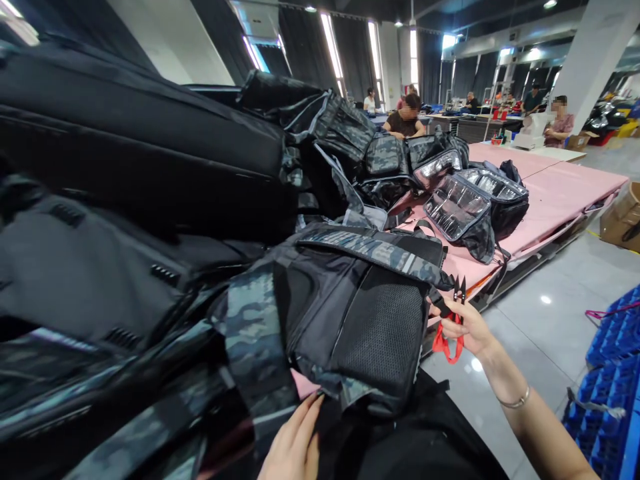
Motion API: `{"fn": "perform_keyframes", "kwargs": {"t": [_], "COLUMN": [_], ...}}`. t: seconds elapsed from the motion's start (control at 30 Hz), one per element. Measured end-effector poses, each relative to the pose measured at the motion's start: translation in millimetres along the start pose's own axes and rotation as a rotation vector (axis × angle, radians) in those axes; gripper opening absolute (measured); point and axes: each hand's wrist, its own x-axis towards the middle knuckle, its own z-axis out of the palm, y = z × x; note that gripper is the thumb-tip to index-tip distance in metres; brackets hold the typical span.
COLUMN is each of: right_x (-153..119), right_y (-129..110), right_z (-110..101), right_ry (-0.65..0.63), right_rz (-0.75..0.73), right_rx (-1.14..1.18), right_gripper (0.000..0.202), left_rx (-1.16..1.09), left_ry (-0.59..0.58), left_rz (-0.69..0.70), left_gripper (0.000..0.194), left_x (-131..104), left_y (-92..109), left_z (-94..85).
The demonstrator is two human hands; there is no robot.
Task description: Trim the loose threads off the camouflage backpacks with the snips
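A black and camouflage backpack point(320, 293) lies in front of me, its mesh back panel and padded shoulder straps facing up. My right hand point(463, 327) is closed around small black thread snips point(459, 291), points upward, with a red ribbon loop point(450, 343) hanging from them. Those fingers are also at the dark end of a shoulder strap point(380, 253), by the backpack's right edge. Nearer to me, my left hand point(295, 440) is at the backpack's lower edge, fingers pressed together; what they pinch is mostly hidden.
Black and camouflage bags point(125, 133) are piled high on the left. Farther along the pink-covered table point(560, 187) lies an open bag with silver lining point(463, 207). Blue plastic crates point(610, 380) and a cardboard box point(623, 217) stand on the right floor. Several people work behind.
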Motion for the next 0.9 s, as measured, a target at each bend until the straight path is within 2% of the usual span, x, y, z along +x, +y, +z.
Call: {"fn": "perform_keyframes", "kwargs": {"t": [0.13,0.27,0.5,0.57,0.67,0.77,0.9], "right_x": [-6,-12,-21,-20,-16,-11,-7], "right_y": [-2,-2,3,5,8,11,10], "right_z": [7,11,22,26,31,33,31], "right_ry": [0.014,0.051,0.125,0.124,0.124,0.143,0.211], "right_rz": [0.028,0.087,0.131,0.144,0.153,0.143,0.123], "right_rx": [0.051,0.016,-0.104,-0.101,-0.061,-0.044,-0.076], "right_gripper": [0.024,0.023,0.04,0.041,0.033,0.025,0.024], "left_rx": [0.077,0.018,-0.016,0.007,0.076,0.087,-0.039], "left_ry": [-0.286,-0.498,-0.562,-0.621,-0.693,-0.711,-0.709], "left_rz": [-0.13,-0.238,-0.224,-0.234,-0.364,-0.484,-0.447], "left_gripper": [0.053,0.047,0.044,0.046,0.051,0.042,0.025], "left_x": [12,10,-8,-4,10,26,28], "left_y": [15,25,37,38,33,23,12], "left_z": [-1.0,-2.3,2.6,6.6,17.2,27.9,23.7]}}
